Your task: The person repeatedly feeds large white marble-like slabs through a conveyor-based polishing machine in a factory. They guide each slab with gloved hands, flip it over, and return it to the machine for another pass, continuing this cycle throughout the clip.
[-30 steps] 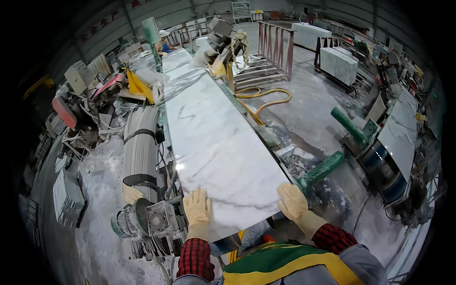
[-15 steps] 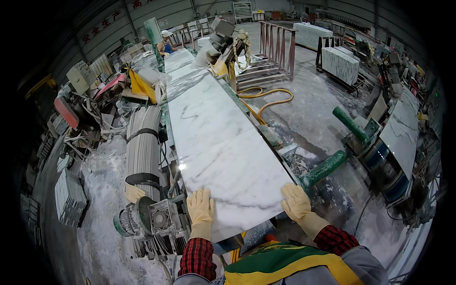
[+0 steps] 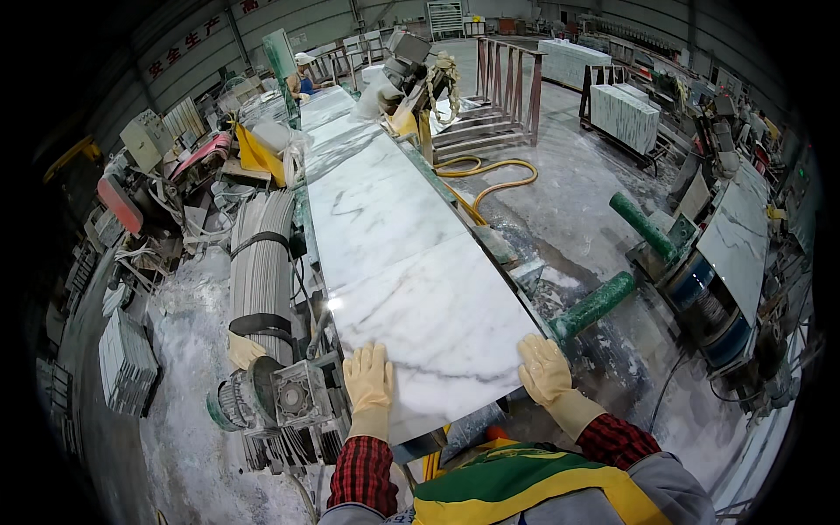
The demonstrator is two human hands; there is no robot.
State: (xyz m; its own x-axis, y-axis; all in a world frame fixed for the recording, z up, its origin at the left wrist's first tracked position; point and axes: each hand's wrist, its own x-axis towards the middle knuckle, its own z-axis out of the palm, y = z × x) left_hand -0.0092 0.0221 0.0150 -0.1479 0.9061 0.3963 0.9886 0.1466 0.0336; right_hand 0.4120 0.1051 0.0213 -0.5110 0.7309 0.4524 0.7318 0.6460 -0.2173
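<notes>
A pale marble slab point(image 3: 429, 328) with grey veins lies on a long machine bed, its near end in front of me. My left hand point(image 3: 368, 385), in a cream rubber glove, rests on its near left corner with fingers stretched out flat. At the near right edge my right hand point(image 3: 544, 369), gloved alike, lies with its fingers extended along the slab's border; its thumb is hard to make out. Beyond a thin seam, another marble slab point(image 3: 385, 206) continues the row toward a grinding head point(image 3: 407, 57) at the far end.
Left of the bed stand a motor point(image 3: 254, 398) and a strapped bundle of grey strips point(image 3: 262, 262). Green rollers point(image 3: 595, 306) jut out on the right. A yellow hose point(image 3: 499, 178) loops on the floor before a metal rack point(image 3: 512, 96). Far off, a person point(image 3: 304, 79) stands beside the bed.
The whole view has shifted very slightly. Both hands keep their places on the slab, and I see no clear movement of the slab itself.
</notes>
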